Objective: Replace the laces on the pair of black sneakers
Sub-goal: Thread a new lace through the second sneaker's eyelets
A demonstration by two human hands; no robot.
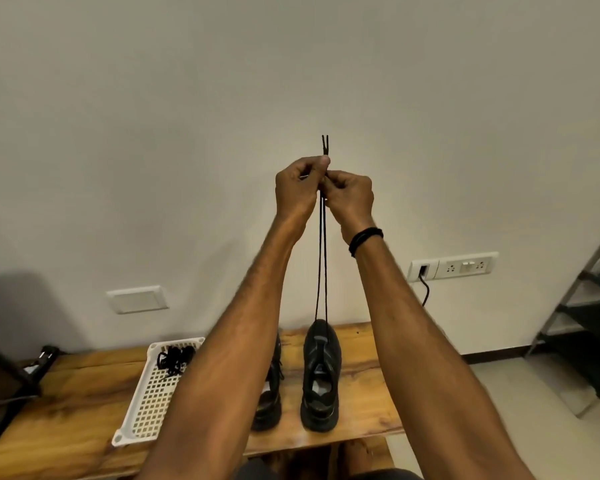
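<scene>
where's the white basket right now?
Head view, lower left: white basket on the wooden table, just left of the left sneaker, partly hidden by the left forearm; black laces lie in its far end.

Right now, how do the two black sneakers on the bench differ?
The right sneaker shows whole; the left sneaker is mostly hidden behind the left forearm. From the right sneaker a lace rises in two strands to the left hand and right hand; the left sneaker's lace seems loose on it. Both are black, toes toward the wall, on the bench.
</scene>
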